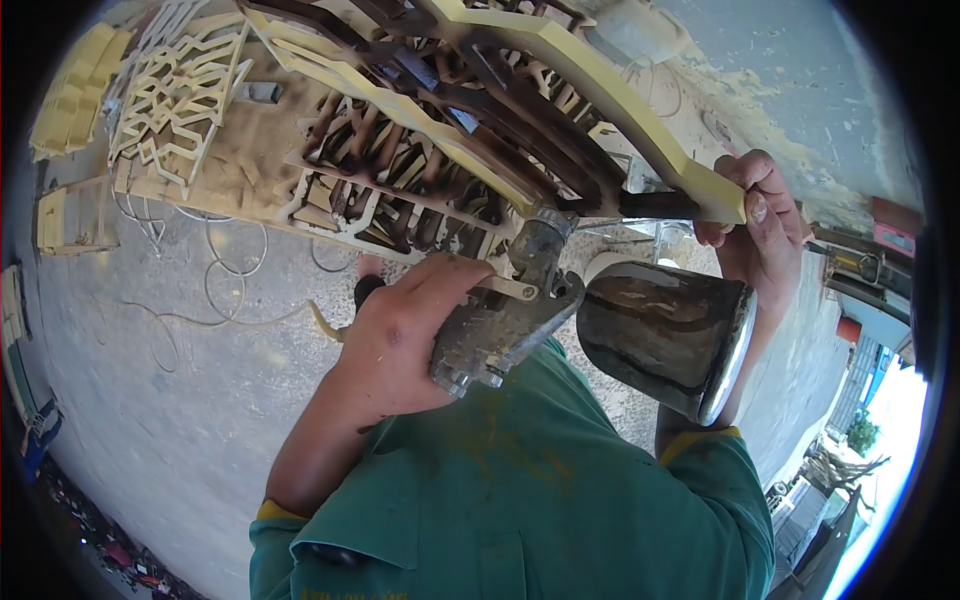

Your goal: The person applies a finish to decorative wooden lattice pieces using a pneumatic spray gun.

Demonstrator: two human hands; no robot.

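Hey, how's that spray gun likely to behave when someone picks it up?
The spray gun looks rigid and probably fairly heavy, given its metal-looking body. Its bulky, off-centre cup would likely make it tip or twist sideways.

The left hand [395,335] grips a spray gun [500,325], its cup [655,340] sideways; beyond the gun, the right hand [770,225] pinches a yellow-and-brown frame [640,113] by one end.

So it's just the one head cam, wide and bowed, with black corners. It looks from above the spray gun [485,335], pretty close, facing forward and steeply down. The wearer's green shirt [480,480] shows on the gun's near side, a cream-and-brown panel [535,110] beyond it.
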